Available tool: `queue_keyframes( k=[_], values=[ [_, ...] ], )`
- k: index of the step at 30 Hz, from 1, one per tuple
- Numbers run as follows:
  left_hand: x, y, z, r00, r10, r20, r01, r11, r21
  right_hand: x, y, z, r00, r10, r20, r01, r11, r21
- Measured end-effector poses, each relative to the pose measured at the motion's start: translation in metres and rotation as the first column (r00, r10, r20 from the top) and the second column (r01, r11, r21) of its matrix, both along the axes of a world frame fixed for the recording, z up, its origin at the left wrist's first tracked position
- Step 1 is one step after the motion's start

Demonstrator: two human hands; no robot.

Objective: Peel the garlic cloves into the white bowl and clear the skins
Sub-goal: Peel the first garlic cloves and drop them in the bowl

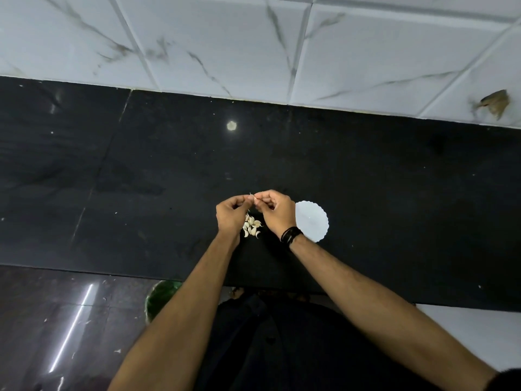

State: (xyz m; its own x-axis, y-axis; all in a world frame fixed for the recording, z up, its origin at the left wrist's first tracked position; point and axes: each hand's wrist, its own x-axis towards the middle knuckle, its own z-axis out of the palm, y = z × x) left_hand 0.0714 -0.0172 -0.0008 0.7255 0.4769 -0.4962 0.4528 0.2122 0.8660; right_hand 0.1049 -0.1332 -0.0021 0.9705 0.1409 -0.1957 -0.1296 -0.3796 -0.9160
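Fingers [248, 203] of the left hand [231, 218] and of the right hand [277, 211] pinch one small garlic clove [253, 198] between them above the counter [141, 179], a wisp of skin sticking up from it, so peeling looks to be under way on this clove. Just below the hands, toward six o'clock, a heap of unpeeled cloves [251, 227] lies waiting, and the white bowl [313, 221] at three o'clock of the right hand appears empty (its inside is bright and hard to read). By my judgement the task is near its start: most cloves remain, and skins are yet to be cleared.
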Motion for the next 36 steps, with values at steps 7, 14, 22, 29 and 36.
queue_keyframes(
  k=[7,14,22,29,36],
  values=[
    [-0.002,-0.014,0.001,0.999,-0.035,0.0,0.035,0.998,0.043,0.006,-0.011,0.007,0.996,0.076,0.04,-0.072,0.993,-0.097],
    [-0.004,-0.022,0.001,0.998,-0.054,-0.014,0.055,0.995,0.079,0.005,-0.022,0.008,0.99,0.129,0.053,-0.119,0.98,-0.158],
    [-0.006,-0.03,0.004,0.997,0.074,0.02,-0.072,0.995,-0.075,0.005,-0.024,0.016,0.99,0.138,0.032,-0.13,0.975,-0.178],
    [-0.006,-0.031,0.009,0.997,0.057,0.044,-0.051,0.99,-0.135,0.008,-0.029,0.019,0.997,0.073,-0.027,-0.076,0.988,-0.132],
    [-0.013,-0.026,0.007,0.993,0.073,0.091,-0.049,0.969,-0.24,0.008,-0.03,0.022,0.985,0.071,-0.157,-0.06,0.995,0.075]
  ],
)
